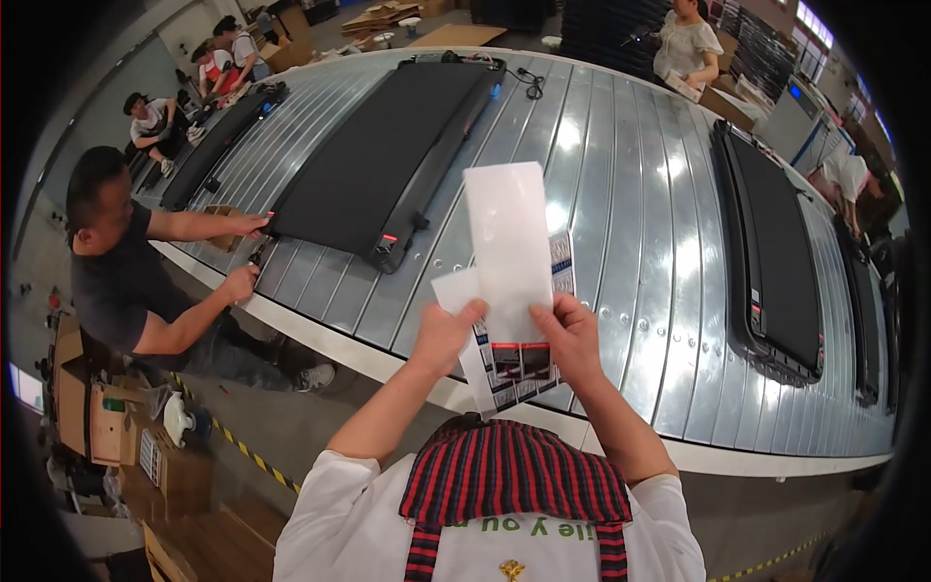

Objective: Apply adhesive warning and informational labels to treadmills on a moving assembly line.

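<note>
A slatted metal worktable spans the view from 9 o'clock over the top to 4. At least four black walking-pad treadmills lie on it: one at 11 o'clock, one farther out at 10, and two at 3, an inner one and an outer one; a dark edge beyond is too cropped to tell.

At least six co-workers are in view: one at 9 o'clock, with both hands by the near end of the 11 o'clock treadmill, three toward 10, one between 1 and 2, and one between 2 and 3.

Around 8 o'clock are at least two cardboard cartons, an open one and one with a label; their contents cannot be made out. A smaller cardboard box sits at 10 o'clock behind the co-worker's arm, its inside hidden.

At the dial's centre are two white sheets, a broad one and a narrower one, over printed paper, its layers uncountable. The left hand grips the narrower one, thumb on top; the right hand pinches the broad one's lower right edge. One black cable lies loosely coiled near 12.
</note>
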Action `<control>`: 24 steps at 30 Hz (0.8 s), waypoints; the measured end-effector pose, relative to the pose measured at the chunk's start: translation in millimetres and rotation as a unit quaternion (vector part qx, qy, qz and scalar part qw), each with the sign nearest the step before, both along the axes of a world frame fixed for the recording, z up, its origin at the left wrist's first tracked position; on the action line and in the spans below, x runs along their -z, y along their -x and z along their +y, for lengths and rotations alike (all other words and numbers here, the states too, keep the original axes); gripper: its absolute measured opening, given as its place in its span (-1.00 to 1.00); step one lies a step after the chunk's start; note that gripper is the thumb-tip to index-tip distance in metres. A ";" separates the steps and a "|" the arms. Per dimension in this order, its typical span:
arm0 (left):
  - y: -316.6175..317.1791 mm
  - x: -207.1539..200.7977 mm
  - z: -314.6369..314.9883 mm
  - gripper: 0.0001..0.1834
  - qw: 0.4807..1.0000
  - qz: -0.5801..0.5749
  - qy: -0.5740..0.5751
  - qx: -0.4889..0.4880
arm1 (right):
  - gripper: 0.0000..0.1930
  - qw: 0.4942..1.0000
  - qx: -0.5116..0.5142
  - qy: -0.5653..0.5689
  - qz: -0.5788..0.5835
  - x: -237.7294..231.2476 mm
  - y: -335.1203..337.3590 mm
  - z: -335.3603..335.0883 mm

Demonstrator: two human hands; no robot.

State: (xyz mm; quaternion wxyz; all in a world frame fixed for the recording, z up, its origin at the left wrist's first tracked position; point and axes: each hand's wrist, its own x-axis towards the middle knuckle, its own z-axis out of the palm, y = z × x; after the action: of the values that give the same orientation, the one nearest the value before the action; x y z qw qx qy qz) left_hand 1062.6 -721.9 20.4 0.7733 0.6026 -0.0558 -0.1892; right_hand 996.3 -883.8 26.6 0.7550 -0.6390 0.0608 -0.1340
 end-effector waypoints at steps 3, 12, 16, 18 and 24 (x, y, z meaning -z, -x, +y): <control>1.3 10.5 -5.6 -0.61 1.000 -0.008 0.020 0.008 | -0.87 1.000 -0.014 0.015 0.000 -2.4 -23.6 -9.9; -39.0 16.4 -18.3 -0.62 0.992 -0.024 -0.030 -0.117 | -0.93 0.973 0.017 0.211 -0.089 14.7 -58.9 -8.5; -42.1 14.0 -20.1 -0.64 0.991 -0.058 -0.036 -0.115 | -0.93 0.982 -0.060 0.168 -0.055 26.2 -60.3 15.0; -43.2 14.2 -19.3 -0.65 0.990 -0.089 -0.048 -0.093 | -0.90 0.982 -0.038 0.166 -0.077 28.4 -64.9 24.6; -50.7 14.5 -4.2 -0.72 0.996 -0.083 -0.028 -0.030 | -0.90 0.978 0.021 0.207 -0.014 21.5 -64.7 51.5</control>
State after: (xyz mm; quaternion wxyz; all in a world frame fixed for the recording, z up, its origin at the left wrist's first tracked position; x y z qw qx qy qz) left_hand 1113.3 -726.1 5.8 0.7543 0.6388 -0.0960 -0.1168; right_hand 1061.1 -832.2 5.0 0.6039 -0.7784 0.0345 -0.1680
